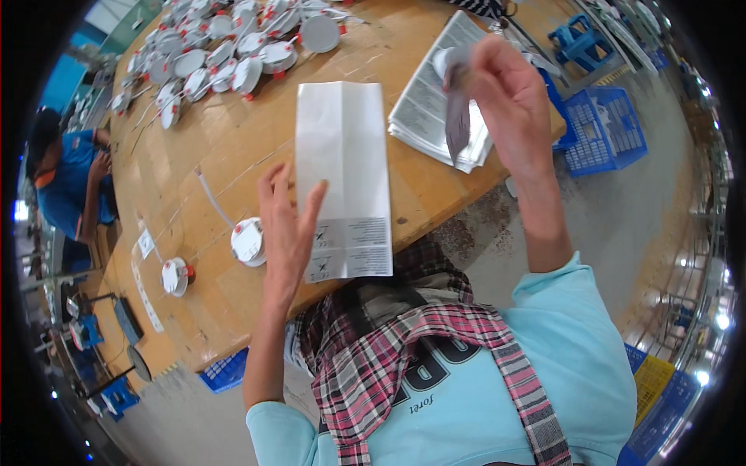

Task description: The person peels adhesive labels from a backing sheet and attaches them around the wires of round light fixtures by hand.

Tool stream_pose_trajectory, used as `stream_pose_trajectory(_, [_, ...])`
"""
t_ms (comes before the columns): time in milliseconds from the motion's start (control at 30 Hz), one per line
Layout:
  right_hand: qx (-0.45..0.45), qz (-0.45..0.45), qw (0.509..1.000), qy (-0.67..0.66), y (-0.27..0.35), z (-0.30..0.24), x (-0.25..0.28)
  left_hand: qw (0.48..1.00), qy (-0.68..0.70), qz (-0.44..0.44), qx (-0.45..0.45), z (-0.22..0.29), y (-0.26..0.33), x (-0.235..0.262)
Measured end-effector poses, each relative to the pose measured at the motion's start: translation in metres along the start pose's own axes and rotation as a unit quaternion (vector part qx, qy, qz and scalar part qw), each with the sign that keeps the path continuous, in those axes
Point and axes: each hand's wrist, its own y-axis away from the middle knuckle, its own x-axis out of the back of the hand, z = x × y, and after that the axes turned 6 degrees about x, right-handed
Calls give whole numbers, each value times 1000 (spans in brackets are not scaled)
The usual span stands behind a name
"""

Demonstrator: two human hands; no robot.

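All left fingers (273,183) spread at a white sheet (342,147); right fingers (497,58) pinch a grey piece (458,128).

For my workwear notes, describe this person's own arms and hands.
The left hand and right hand are bare, without gloves; no watch or band shows on either wrist. The forearms are uncovered, below short, light-blue sleeves with no marking that I can see.

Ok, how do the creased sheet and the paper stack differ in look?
The creased sheet is mostly blank with print near one end, whereas the paper stack has print over much of its top. The sheet looks thin; the stack is a thick pile. Both are white paper.
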Motion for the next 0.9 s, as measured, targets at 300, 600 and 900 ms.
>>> stream_pose_trajectory(300, [-66,-311,927,198,3,4,-65,954,275,-115,33,52,8,35])
stream_pose_trajectory(600, [-232,-264,930,106,20,28,-57,841,517,-68,143,26,26,41])
stream_pose_trajectory(900, [-250,-278,912,171,8,43,-75,931,337,45,132,-4,44,50])
